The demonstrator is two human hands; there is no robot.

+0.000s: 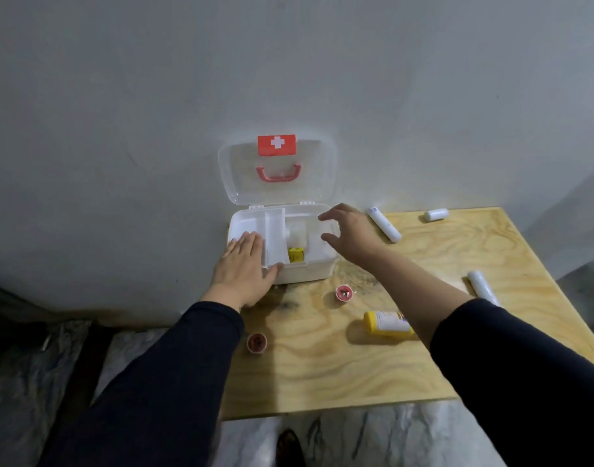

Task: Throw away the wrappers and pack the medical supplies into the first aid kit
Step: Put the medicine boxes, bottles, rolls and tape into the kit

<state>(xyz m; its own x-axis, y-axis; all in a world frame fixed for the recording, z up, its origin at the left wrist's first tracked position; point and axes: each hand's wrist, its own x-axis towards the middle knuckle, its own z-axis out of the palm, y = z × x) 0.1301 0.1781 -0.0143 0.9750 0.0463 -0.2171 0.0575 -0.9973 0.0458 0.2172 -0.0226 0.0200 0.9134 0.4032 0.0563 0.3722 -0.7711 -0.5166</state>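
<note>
A grey wall [288, 62] fills the far side, and the plywood table [322, 375] butts against it, its near edge and right edge both in view with marbled floor [373, 439] beyond them. The near half of the table is mostly bare wood, so there is free room there; the clutter sits toward the middle and right. The first aid kit [302, 269] stands at the table's far left corner, against the wall, a white plastic box with its clear lid [278, 173] swung up and back, showing a red cross label and a red handle. Inside, a divider tray covers the left part, and a small yellow box [295, 255] and a pale roll lie in the open compartment. The left hand [243, 269] lies flat on the tray, fingers together and extended, thumb at the kit's front rim. The right hand [351, 232] hovers over the kit's right end, fingers spread and curled, holding nothing. A yellow bottle [386, 322] lies on its side beside the right forearm. White rolls [384, 225] lie along the right side. Two small red caps [344, 292] rest near the front of the kit.
</note>
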